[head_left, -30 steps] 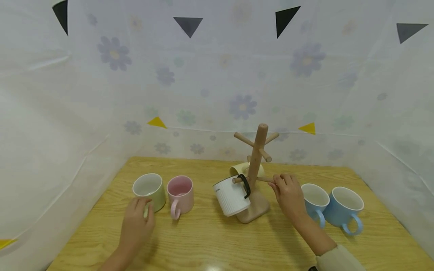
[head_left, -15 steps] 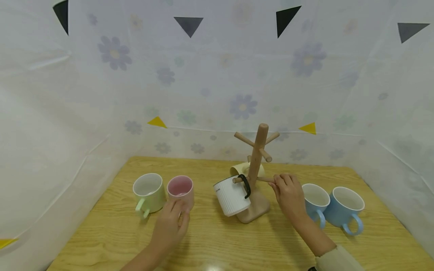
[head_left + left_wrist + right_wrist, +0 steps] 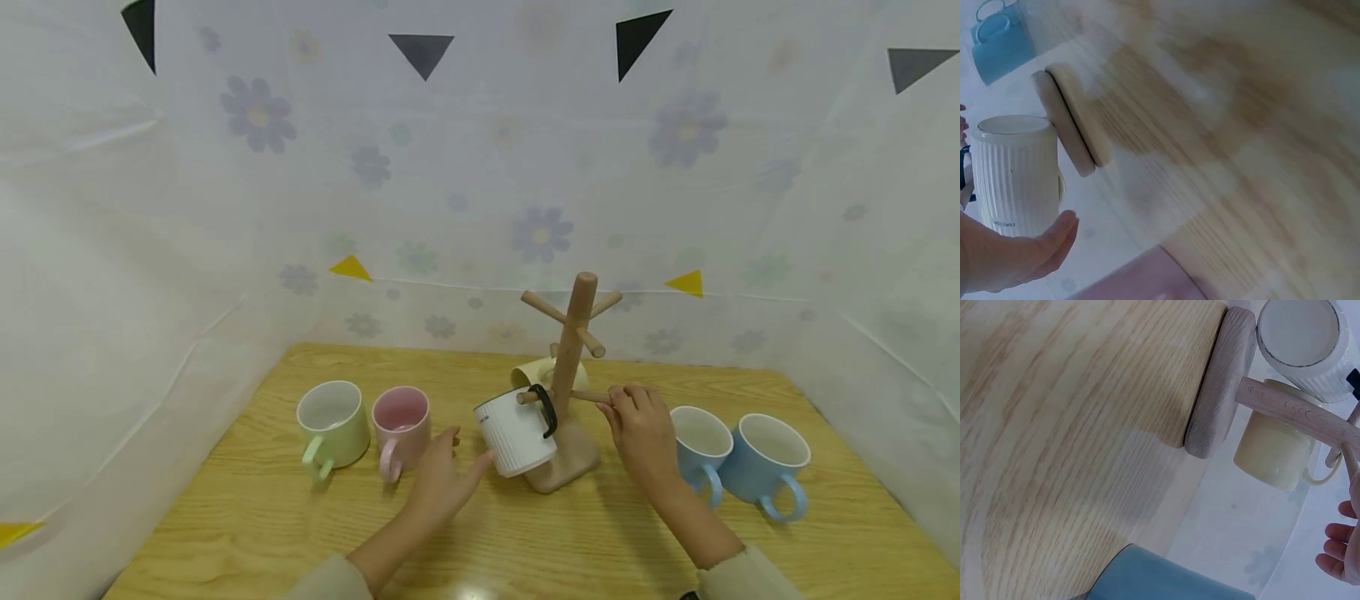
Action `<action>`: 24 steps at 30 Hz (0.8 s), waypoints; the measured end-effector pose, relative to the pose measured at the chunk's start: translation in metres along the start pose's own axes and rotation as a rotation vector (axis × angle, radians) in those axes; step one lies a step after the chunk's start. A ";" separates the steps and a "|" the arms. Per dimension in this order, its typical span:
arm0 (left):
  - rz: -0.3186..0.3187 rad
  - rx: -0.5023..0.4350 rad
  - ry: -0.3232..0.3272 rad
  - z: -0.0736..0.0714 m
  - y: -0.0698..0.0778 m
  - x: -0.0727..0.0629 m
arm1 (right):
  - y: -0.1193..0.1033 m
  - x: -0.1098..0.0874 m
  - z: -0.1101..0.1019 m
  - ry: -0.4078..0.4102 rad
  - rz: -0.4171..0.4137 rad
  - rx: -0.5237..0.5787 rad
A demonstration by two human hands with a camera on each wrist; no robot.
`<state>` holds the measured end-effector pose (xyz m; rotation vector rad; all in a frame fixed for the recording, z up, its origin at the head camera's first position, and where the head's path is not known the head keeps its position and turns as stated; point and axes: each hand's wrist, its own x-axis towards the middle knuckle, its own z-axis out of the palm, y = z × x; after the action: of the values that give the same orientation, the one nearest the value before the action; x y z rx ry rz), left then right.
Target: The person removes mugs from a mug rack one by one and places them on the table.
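White mug (image 3: 516, 435) beside left grip (image 3: 442, 482)

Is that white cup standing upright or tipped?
Tipped: the white cup hangs slanted by its black handle from a peg of the wooden stand.

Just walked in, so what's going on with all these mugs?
A person's right hand pinches a lower peg of the pale wooden mug tree. Their spread left hand is beside the white ribbed mug hanging tilted there; contact is unclear. A cream cylindrical mug hangs behind. A light green mug, pink mug and two light blue mugs stand upright on the wooden table.
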<state>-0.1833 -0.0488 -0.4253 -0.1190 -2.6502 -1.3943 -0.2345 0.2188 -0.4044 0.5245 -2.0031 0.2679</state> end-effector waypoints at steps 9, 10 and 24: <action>-0.203 -0.241 0.007 0.022 0.008 0.020 | -0.002 0.000 0.001 0.021 0.014 0.023; -0.216 -0.255 0.007 0.024 0.009 0.021 | -0.002 0.000 0.000 0.021 0.015 0.022; -0.344 -0.443 0.046 0.046 0.020 0.032 | -0.003 -0.001 0.000 0.017 0.030 0.028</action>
<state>-0.2165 0.0010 -0.4293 0.3337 -2.3561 -2.0445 -0.2330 0.2157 -0.4052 0.5088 -1.9943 0.3185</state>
